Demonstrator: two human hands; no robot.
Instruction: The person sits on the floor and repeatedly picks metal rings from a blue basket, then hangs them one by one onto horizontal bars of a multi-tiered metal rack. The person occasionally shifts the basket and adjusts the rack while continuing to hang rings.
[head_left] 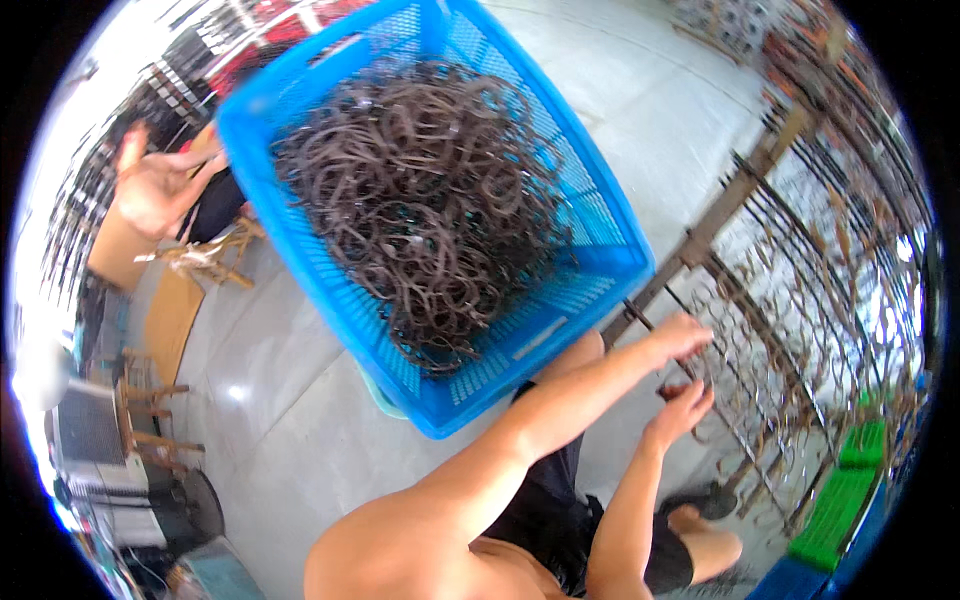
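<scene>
My left hand [684, 336] reaches across to the rack at the right, its fingers curled in at the end of a thin dark rod. Just below it my right hand [684, 408] is also closed, thumb and fingers close together near the same rod. What either hand holds is too small and blurred to make out. Many small curved brownish pieces [760, 370] hang from the rack's rods beside my fingers. To the left of my hands stands a large blue plastic basket [600, 190] with a tangled heap of dark brown curled strips [430, 190] in it.
A rusty rack bar [722, 215] slants along the right, with rods sticking out. Green crates [838, 505] stand at the lower right. Another person's hand [160, 185] shows beyond the basket's left side. Wooden stools [155, 420] and a fan [203, 502] are at the left.
</scene>
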